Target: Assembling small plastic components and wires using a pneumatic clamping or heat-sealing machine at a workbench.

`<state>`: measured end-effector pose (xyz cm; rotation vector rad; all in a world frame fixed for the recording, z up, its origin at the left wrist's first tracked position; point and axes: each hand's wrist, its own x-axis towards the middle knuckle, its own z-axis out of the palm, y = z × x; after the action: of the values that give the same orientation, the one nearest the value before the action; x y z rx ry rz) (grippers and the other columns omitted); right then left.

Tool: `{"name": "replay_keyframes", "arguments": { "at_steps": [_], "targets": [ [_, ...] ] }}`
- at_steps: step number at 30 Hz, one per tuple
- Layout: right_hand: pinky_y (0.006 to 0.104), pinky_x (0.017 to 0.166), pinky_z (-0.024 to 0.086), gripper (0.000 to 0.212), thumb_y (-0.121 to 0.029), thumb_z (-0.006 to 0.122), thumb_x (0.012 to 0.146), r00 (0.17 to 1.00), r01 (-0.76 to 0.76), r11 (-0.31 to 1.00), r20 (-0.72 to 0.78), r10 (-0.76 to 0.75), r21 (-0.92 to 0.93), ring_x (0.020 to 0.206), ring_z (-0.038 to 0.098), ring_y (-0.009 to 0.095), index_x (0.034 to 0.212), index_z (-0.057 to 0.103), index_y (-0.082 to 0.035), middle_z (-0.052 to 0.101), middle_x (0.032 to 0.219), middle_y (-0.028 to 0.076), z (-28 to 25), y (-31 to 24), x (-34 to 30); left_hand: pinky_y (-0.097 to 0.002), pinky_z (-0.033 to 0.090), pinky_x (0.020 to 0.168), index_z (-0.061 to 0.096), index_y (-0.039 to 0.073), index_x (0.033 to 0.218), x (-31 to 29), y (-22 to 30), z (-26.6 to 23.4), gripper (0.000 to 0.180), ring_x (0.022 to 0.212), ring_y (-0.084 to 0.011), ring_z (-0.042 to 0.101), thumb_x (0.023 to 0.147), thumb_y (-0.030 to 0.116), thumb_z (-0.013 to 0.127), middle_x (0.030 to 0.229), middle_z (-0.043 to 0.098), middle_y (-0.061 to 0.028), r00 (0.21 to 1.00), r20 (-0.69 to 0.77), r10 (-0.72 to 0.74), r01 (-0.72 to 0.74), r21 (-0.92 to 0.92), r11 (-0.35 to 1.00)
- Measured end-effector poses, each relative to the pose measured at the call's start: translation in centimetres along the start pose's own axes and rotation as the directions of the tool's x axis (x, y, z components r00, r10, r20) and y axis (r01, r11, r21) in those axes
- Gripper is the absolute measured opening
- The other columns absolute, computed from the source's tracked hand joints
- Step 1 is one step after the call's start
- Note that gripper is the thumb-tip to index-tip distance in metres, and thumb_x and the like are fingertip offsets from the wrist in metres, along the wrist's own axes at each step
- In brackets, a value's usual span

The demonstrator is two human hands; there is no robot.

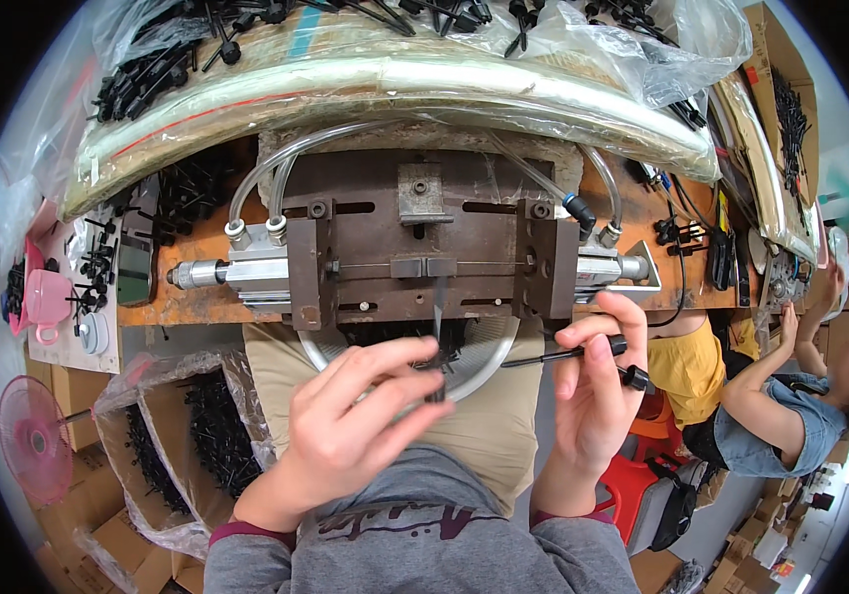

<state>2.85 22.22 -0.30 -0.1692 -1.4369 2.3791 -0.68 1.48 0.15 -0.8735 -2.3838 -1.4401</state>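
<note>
below the metal jig [424, 247], left hand [345, 426] and right hand [593, 396] each pinching seemingly black plastic parts [583, 349].

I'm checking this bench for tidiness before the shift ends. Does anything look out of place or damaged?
Loose black plastic parts lie scattered on the bench's left end beside the pink cup, outside any bag. The metal fixture looks worn and rusty but not broken.

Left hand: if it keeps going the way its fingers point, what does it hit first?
Likely the thin black rod held by the right hand. The left hand points right and slightly up, pinching a small black part. Depth is unclear; it could pass under.
</note>
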Motion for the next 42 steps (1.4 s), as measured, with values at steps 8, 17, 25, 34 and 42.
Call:
{"name": "replay_keyframes", "arguments": {
  "at_steps": [8,17,25,34,42],
  "targets": [
    [0.0327,0.074,0.053,0.027,0.000,0.059,0.090,0.979,0.199,0.970,-0.008,-0.202,-0.142,0.074,0.066,0.022,0.113,0.046,0.000,0.065,0.103,0.023,0.8,0.3,-0.8,-0.0276,0.047,0.060,0.067,0.003,0.085,0.7,-2.1,1.7,0.025,0.068,-0.0172,0.062,0.064,0.008,0.078,0.113,0.067,-0.0106,0.989,0.100,0.107,-0.142,0.464,0.874],
    [0.0348,0.069,0.059,0.029,0.011,0.065,0.081,0.944,0.327,0.914,0.027,-0.330,-0.241,0.074,0.070,0.029,0.104,0.051,0.000,0.067,0.097,0.023,0.8,0.5,-1.4,-0.0259,0.046,0.059,0.068,0.004,0.087,1.6,-2.2,1.6,0.023,0.062,-0.0147,0.062,0.066,0.009,0.077,0.115,0.067,-0.0096,0.988,0.110,0.110,-0.150,0.489,0.859],
    [0.0321,0.071,0.060,0.019,0.000,0.071,0.081,0.803,0.583,0.516,0.349,-0.483,-0.628,0.080,0.071,0.028,0.097,0.062,0.001,0.065,0.106,0.021,-0.3,0.6,-1.0,-0.0252,0.045,0.057,0.068,0.005,0.088,1.6,-2.0,1.4,0.025,0.061,-0.0148,0.062,0.066,0.011,0.078,0.113,0.068,-0.0085,0.990,0.120,0.078,-0.128,0.497,0.858],
    [0.0343,0.079,0.059,0.034,-0.006,0.066,0.073,0.643,0.765,0.268,0.710,-0.287,-0.585,0.092,0.069,0.031,0.103,0.066,0.010,0.064,0.112,0.026,1.7,1.3,-0.5,-0.0287,0.055,0.061,0.068,0.001,0.094,0.9,0.8,0.4,0.033,0.073,-0.0204,0.068,0.066,0.009,0.085,0.090,0.069,-0.0126,0.999,0.050,0.019,-0.003,-0.303,0.953],
    [0.0359,0.080,0.058,0.030,0.007,0.063,0.074,0.665,0.737,0.262,0.601,-0.443,-0.623,0.096,0.069,0.033,0.104,0.065,0.012,0.065,0.108,0.025,0.8,2.8,0.0,-0.0298,0.054,0.064,0.066,-0.003,0.093,0.3,-0.8,0.1,0.027,0.076,-0.0233,0.065,0.069,0.004,0.077,0.105,0.065,-0.0144,0.995,0.049,0.088,-0.093,0.131,0.987]
  ]
}}
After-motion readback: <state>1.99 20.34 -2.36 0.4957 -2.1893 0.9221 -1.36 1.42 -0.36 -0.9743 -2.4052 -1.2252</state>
